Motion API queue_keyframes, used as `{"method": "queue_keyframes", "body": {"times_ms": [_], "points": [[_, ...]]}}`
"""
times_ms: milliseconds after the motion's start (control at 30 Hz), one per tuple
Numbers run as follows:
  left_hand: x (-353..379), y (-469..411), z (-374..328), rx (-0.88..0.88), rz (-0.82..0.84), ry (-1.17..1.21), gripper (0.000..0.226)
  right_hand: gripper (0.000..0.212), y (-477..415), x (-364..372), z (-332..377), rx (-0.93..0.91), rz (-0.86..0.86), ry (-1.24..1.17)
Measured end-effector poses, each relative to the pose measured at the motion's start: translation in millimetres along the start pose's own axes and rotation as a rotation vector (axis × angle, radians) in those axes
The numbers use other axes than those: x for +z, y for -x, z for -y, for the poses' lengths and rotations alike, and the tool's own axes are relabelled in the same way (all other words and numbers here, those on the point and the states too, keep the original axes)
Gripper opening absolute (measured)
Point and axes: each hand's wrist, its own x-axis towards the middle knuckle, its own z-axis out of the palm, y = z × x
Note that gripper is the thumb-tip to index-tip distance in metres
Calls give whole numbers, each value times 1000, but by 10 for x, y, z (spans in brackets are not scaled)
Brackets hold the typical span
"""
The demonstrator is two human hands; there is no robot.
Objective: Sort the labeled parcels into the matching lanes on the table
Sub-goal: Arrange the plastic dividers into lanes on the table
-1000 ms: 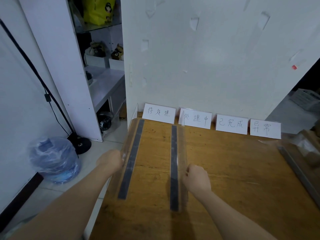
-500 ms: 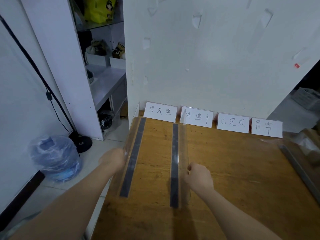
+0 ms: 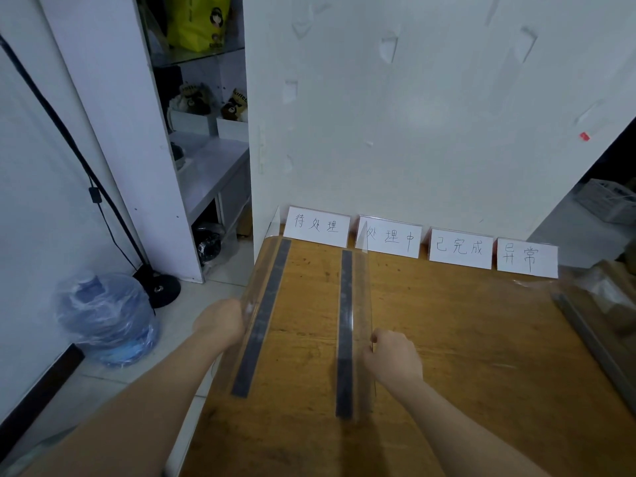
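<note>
Two clear plastic lane dividers with black base strips stand on the wooden table (image 3: 464, 339). My left hand (image 3: 220, 321) grips the left divider (image 3: 265, 311) at the table's left edge. My right hand (image 3: 392, 359) pinches the upright wall of the second divider (image 3: 354, 325). Four handwritten white label cards (image 3: 421, 242) lean against the wall at the table's far edge. Further clear dividers and wrapped parcels (image 3: 605, 297) lie at the table's right edge, partly out of frame.
A wrapped blue water jug (image 3: 103, 318) and a black lamp stand (image 3: 158, 287) sit on the floor to the left. White shelves (image 3: 206, 139) stand behind them. A white wall backs the table.
Both hands stay on the dividers; the view has shifted slightly and the dividers sit a touch closer to the label cards.
</note>
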Motion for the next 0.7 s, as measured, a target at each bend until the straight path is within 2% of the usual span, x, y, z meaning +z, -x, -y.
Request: {"method": "queue_keyframes", "body": {"times_ms": [433,600,700], "points": [[26,-49,37,0,2,-49,28,21,30,-37,-15,22,-10,36],[15,-91,58,13,14,-69,18,26,19,-109,2,-20,-37,52],[-7,-100,44,31,13,-82,21,25,20,-167,3,-46,-50,62]]}}
